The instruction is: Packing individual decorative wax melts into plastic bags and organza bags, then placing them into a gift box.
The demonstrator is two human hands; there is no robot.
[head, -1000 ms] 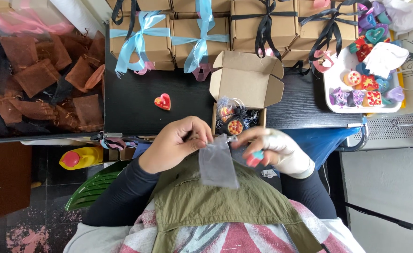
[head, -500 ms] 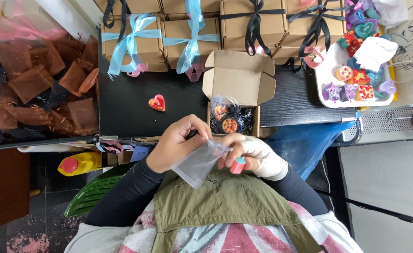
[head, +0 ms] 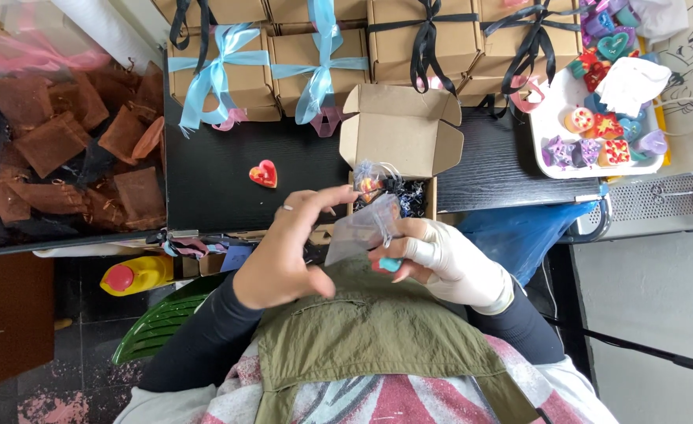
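Now both hands work a small sheer pouch just in front of the open box.

Right hand (head: 440, 263), wrapped in a pale glove or bandage, pinches the pouch (head: 360, 230) by its lower edge, a small teal piece (head: 390, 265) tucked under its fingers; left hand (head: 291, 251) is released, fingers spread and curved beside the pouch mouth, seemingly to part it. Held over the lap, close to the box (head: 397, 133) on the table (head: 205, 173), the pouch sits within easy reach of the dark shred filling. A red heart (head: 264, 173) lies apart on the table; a tray (head: 546, 126) of coloured shapes stands to the right.
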